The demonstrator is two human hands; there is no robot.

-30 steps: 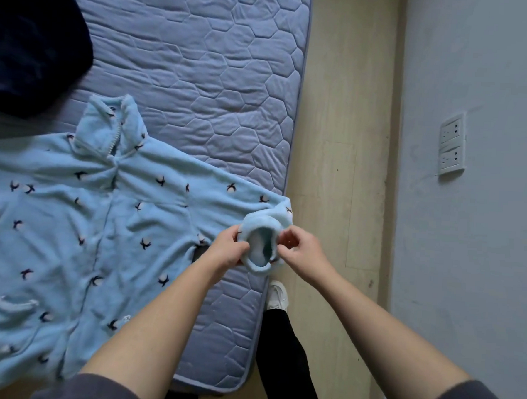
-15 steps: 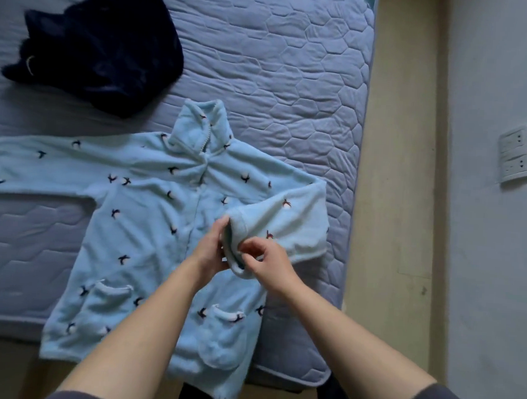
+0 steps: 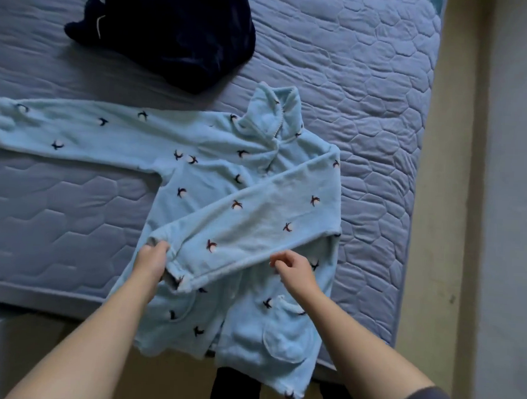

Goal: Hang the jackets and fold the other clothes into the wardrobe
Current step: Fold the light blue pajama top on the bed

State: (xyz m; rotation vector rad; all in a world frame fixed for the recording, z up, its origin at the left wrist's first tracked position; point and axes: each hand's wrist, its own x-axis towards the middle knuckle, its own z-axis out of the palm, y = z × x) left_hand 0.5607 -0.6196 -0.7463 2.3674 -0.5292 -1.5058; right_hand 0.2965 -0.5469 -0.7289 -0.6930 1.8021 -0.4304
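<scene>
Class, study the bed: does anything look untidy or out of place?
The dark garment lies crumpled in a heap on the bed, unfolded. The hem of the blue top hangs over the bed's edge.

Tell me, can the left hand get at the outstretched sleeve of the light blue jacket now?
Probably yes. The outstretched sleeve lies flat and uncovered on the mattress, nothing before it. But the left hand holds the folded sleeve's cuff and must let go first.

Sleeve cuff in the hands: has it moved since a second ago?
Yes. The sleeve cuff went from the mattress right edge leftward across the jacket front, well past the collar; the left hand grips it.
</scene>
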